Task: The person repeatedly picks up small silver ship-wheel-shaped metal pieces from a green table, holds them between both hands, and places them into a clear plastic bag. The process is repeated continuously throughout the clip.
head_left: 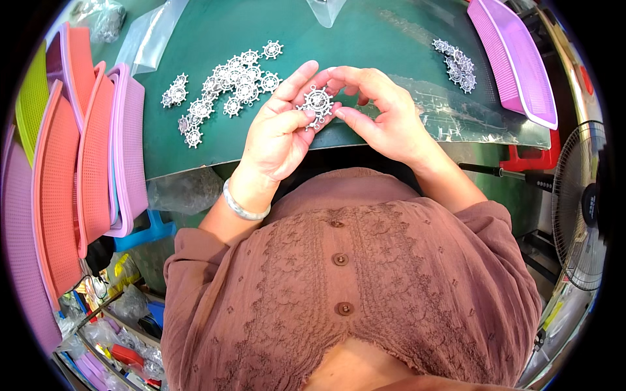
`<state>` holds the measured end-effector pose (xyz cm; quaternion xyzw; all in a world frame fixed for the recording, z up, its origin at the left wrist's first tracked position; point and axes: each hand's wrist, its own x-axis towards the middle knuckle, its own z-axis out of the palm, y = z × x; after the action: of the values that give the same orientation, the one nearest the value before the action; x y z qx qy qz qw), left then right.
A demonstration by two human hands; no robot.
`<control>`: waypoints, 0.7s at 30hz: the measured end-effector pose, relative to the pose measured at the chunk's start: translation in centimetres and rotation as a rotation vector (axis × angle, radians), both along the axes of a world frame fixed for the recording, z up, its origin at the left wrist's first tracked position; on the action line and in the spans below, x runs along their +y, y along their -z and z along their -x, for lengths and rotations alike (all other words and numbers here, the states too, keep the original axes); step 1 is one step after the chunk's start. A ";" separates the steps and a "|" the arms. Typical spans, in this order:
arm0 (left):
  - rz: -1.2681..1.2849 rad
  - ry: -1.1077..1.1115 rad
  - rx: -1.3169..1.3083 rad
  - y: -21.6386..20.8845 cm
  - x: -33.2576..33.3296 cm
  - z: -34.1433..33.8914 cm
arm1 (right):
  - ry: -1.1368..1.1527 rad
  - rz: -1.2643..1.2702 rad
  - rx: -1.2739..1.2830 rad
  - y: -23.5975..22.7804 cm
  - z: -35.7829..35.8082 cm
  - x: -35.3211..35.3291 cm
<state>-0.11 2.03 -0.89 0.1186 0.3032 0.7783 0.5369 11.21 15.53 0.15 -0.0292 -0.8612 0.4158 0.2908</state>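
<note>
We see our left hand [279, 133] and right hand [385, 117] raised together over the near counter [215, 146] edge, fingers [306, 112] of both pinching one silver wheel-shaped charm [317, 104] between them. Beyond, more silver charms [225, 91] lie scattered on the green surface.

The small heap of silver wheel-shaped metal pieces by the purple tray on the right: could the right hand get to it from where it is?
Probably yes. The right hand pinches one silver wheel-shaped piece with the left hand, and only bare green table and clear plastic sheet lie before the small heap.
</note>
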 end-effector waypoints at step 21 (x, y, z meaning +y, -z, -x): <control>0.035 0.056 0.121 0.3 -0.2 0.1 | -0.100 0.124 -0.007 0.4 0.0 0.2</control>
<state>-0.21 1.82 -1.14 0.1646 0.3453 0.7488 0.5413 11.18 15.71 -0.29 -0.0057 -0.8352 0.4824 0.2641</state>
